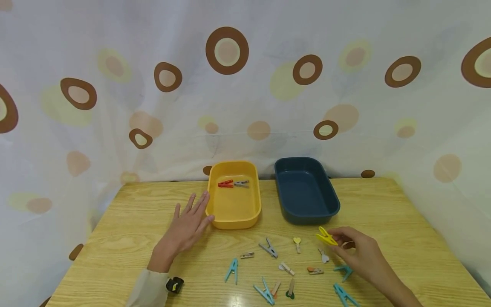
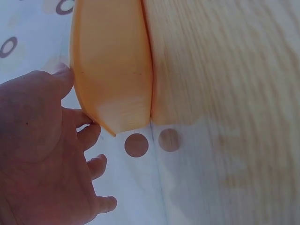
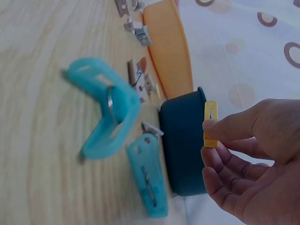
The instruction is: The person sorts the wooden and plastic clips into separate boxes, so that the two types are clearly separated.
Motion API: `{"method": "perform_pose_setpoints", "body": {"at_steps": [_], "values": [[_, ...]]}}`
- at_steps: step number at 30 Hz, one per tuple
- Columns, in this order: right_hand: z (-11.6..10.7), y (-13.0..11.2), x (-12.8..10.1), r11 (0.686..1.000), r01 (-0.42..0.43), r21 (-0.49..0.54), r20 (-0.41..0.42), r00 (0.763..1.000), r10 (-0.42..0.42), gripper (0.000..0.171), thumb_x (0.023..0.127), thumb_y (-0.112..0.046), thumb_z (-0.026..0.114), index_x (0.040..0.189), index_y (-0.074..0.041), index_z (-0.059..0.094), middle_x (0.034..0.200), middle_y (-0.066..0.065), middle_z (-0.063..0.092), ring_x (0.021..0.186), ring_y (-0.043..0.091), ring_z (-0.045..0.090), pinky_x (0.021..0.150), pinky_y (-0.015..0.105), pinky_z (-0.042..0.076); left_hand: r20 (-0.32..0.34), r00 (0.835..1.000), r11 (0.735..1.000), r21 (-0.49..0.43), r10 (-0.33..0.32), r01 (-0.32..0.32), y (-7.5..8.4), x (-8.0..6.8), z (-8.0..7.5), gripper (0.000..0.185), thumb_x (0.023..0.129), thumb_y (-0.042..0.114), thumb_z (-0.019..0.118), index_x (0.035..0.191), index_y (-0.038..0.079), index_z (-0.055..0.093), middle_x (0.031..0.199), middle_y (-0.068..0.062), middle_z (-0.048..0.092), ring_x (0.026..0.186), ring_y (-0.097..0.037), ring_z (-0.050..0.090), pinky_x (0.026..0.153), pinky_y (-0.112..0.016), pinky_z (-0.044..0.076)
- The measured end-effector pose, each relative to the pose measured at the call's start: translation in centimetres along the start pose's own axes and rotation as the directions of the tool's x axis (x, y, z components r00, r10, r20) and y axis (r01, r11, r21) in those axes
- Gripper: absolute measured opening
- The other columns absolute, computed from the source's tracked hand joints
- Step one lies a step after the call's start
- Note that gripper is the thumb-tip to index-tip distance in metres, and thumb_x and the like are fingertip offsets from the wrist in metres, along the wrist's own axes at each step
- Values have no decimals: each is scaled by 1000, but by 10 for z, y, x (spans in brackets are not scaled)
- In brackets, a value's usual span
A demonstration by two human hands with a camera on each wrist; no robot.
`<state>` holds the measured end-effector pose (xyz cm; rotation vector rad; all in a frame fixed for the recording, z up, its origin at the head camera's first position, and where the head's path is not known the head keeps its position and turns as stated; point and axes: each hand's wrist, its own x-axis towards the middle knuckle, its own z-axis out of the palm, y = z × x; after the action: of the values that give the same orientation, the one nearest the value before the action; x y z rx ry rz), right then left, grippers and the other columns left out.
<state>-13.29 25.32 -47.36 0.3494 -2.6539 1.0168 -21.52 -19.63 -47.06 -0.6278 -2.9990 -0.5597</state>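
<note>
Between its thumb and fingers my right hand (image 1: 356, 251) pinches a yellow clothespin (image 1: 326, 236), held above the table just in front of the dark blue bin (image 1: 330, 204). The right wrist view shows the same yellow clothespin (image 3: 211, 124) near the blue bin's wall (image 3: 180, 145). My left hand (image 1: 188, 226) touches the left rim of the yellow bin (image 1: 234, 224), fingers spread and fairly straight. In the left wrist view the fingers lie along that bin's edge (image 2: 112, 70). Inside the yellow bin are a red clothespin (image 1: 225, 183) and a grey clothespin (image 1: 241, 184).
Loose on the table are a grey clothespin (image 1: 269, 248), several turquoise clothespins (image 1: 232, 270) and several small wooden clips (image 1: 315, 270), some with hearts, such as the yellow-heart clip (image 1: 297, 244). A patterned curtain (image 1: 245, 106) hangs behind the bins.
</note>
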Motion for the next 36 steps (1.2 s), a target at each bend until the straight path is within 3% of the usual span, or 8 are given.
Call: {"method": "perform_pose_setpoints", "body": {"at_steps": [7,16,27,36], "values": [[3,-16,8,996,80,30,-21,997,-79,37,76,3,88,109,-10,75,96,-6,70,79,4,63,66,29,58,11,1000,1000,4,-13,13,-1,1,-2,68,112,47,35,165,12,12,171,-7,13,156,-35,6,116,-74,6],[9,-30,20,993,80,84,28,996,-83,33,81,5,84,107,-12,74,99,-6,69,83,9,65,69,31,59,16,1000,1000,5,-25,25,-1,-2,-1,69,112,46,36,165,9,13,170,-7,12,156,-37,7,116,-73,6],[17,-44,45,974,208,87,-43,978,-205,30,79,7,85,102,-8,73,94,-3,69,78,8,66,66,28,59,15,1000,1000,-4,-11,11,-2,8,2,69,112,46,36,165,9,14,171,-6,11,156,-39,7,116,-73,5],[31,-55,73,975,191,114,-15,982,-190,26,82,-1,85,103,-11,73,94,-2,70,78,10,68,69,28,59,39,999,999,-20,-28,29,-3,8,4,70,112,48,35,166,10,12,171,-6,9,157,-35,2,117,-72,4]]}}
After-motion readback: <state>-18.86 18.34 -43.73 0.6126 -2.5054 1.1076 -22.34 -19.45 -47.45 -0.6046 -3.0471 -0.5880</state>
